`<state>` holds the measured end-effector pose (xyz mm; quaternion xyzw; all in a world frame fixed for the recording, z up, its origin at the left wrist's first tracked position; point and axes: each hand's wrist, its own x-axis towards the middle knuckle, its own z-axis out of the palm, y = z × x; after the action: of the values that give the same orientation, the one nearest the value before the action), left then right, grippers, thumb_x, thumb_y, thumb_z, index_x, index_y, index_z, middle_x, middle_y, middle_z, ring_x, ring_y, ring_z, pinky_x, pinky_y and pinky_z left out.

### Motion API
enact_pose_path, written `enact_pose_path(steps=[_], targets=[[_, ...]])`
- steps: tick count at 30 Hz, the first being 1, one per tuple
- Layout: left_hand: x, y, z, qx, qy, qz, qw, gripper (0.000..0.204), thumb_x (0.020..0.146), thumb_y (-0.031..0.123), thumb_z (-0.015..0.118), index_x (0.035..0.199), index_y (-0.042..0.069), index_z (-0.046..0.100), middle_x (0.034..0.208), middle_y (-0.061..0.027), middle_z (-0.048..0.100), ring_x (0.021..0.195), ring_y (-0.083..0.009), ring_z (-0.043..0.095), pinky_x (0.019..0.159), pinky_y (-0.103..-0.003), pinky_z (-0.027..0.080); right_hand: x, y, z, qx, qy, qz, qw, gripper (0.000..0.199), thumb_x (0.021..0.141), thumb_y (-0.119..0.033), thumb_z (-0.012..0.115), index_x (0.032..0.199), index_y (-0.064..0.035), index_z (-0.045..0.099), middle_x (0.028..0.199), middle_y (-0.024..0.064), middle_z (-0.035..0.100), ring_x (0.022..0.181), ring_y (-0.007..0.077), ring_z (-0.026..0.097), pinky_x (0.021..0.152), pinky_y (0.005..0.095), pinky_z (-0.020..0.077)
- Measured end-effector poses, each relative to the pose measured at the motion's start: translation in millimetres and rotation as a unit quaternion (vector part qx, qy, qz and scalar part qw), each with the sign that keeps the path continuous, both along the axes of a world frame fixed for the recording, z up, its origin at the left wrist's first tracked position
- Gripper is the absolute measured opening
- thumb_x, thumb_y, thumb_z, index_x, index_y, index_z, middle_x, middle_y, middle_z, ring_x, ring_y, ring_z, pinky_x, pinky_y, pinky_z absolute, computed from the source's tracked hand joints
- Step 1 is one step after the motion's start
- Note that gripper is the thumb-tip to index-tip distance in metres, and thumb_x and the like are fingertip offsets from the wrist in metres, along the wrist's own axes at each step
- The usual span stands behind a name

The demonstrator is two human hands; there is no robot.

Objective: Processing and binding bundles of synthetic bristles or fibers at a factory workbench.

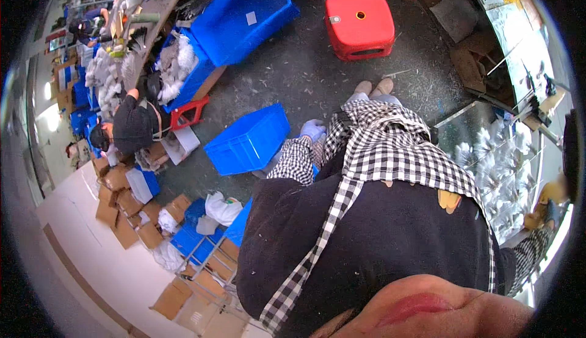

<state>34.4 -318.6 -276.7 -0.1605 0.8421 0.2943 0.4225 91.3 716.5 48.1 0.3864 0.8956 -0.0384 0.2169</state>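
Note:
My left hand [313, 129], in a pale lavender glove, hangs low beside the right edge of an empty-looking blue plastic crate [250, 140]. Its fingers are too small to make out, and I cannot tell if it touches the crate. My right arm reaches out to the far right, past a surface covered with white feathery pieces [497, 167]. At the end of that sleeve my right hand [552, 211] is small and blurred at the picture's rim. Near it is a tan object [538, 210] whose kind I cannot tell.
A red plastic stool [360, 24] stands ahead on the dark floor. Large blue bins [241, 17] are at the upper left, one filled with white fluffy material [177, 60]. A co-worker [134, 121] sits at the left. Cardboard boxes [125, 204] are piled at the lower left.

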Motion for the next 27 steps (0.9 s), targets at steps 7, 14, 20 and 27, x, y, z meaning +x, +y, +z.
enact_pose_path(steps=[7, 14, 20, 27], targets=[[1, 9, -30, 0.008, 0.033, 0.006, 0.999, 0.037, 0.083, 0.028, 0.064, 0.114, 0.009, 0.071, 0.117, -0.0174, 0.068, 0.112, -0.0321, 0.064, 0.097, -0.039, 0.048, 29, -17, 80, 0.069, -0.155, 0.072, 0.983, 0.048, 0.101, -0.034, 0.048, 0.133, -0.0001, 0.054, 0.118, 0.0144, 0.066, 0.109, 0.0274, 0.061, 0.091, 0.0386, 0.0461], [-54, 22, 24, 0.048, 0.039, 0.100, 0.993, 0.032, 0.085, 0.018, 0.065, 0.113, 0.003, 0.070, 0.105, -0.0167, 0.072, 0.100, -0.0257, 0.069, 0.087, -0.033, 0.052, 84, 19, 72, -0.055, 0.210, -0.255, 0.942, 0.044, 0.091, -0.041, 0.065, 0.107, 0.0001, 0.069, 0.084, 0.0057, 0.065, 0.074, 0.0203, 0.057, 0.068, 0.0365, 0.0457], [-56, 21, 10, 0.070, 0.122, 0.122, 0.982, 0.027, 0.090, 0.020, 0.063, 0.110, 0.003, 0.071, 0.102, -0.0148, 0.073, 0.096, -0.0237, 0.069, 0.086, -0.032, 0.052, 97, 87, 89, 0.038, 0.084, -0.006, 0.996, 0.023, 0.096, -0.026, 0.056, 0.114, -0.0146, 0.063, 0.095, 0.0189, 0.068, 0.085, 0.0363, 0.065, 0.072, 0.0431, 0.0489], [-62, 17, 32, 0.044, 0.104, 0.075, 0.991, 0.038, 0.086, 0.026, 0.069, 0.113, -0.001, 0.069, 0.107, -0.0174, 0.072, 0.098, -0.0253, 0.069, 0.086, -0.032, 0.052, 134, 59, 35, 0.019, 0.238, 0.065, 0.969, 0.020, 0.098, -0.023, 0.048, 0.104, -0.0078, 0.059, 0.087, 0.0100, 0.065, 0.079, 0.0272, 0.064, 0.067, 0.0353, 0.0507]])
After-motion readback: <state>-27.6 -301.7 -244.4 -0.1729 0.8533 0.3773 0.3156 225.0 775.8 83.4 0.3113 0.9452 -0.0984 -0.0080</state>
